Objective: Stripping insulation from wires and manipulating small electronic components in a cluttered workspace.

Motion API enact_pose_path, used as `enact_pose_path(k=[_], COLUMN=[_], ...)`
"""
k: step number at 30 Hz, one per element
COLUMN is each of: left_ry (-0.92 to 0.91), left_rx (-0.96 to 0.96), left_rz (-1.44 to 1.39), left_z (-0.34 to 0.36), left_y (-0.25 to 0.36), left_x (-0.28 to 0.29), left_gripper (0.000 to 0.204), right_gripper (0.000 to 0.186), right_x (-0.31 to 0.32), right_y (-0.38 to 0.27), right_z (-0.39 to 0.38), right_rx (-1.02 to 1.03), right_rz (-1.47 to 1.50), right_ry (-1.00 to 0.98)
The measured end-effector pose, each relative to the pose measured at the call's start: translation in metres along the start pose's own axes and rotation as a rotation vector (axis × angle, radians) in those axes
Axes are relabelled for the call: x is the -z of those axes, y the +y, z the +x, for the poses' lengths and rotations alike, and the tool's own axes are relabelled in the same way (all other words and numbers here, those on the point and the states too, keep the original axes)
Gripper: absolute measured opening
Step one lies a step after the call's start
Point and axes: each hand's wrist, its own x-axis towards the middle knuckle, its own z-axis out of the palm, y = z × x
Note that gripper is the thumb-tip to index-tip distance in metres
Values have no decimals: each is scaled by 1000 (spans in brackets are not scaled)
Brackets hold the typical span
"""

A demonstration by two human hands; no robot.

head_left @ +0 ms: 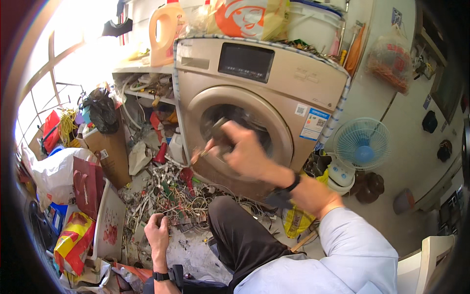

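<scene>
My right hand (242,149) is raised in front of the washing machine door (267,115), smeared by motion. Its fingers are curled round a tool-like thing with a dark end (219,126); the blur hides its kind. Low down on the left, my left hand (156,229) is closed, fingers pressed together. Whatever it may hold there is too small or hidden to tell. It is at the near edge of a heap of scrap wires and small metal pieces (169,196) spread over the floor. A red funnel-shaped piece (186,175) lies on that heap.
The gold washing machine (303,83) stands straight ahead, with a bag (249,19) on top. On the left are a cardboard box (110,152), a white bin (110,220) and several bags. A blue fan (362,147) and a yellow bag (297,223) are on the right.
</scene>
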Motion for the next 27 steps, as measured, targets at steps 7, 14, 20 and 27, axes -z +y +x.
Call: enact_pose_path(k=[7, 14, 20, 27], left_ry=[21, 15, 66, 147], left_rx=[-88, -107, -167, -151], left_rz=[235, 238, 205, 188], left_z=[-8, -16, 0, -13], left_y=[-36, -52, -25, -19], left_x=[-9, -2, -4, 25], left_gripper=[13, 12, 13, 14], right_gripper=[14, 19, 17, 20], right_x=[201, 273, 365, 338], right_y=[-27, -22, 49, 62], right_z=[55, 100, 181, 200], right_rx=[-46, -225, -241, -237], right_rz=[1, 85, -379, -689], right_ry=[283, 356, 243, 294])
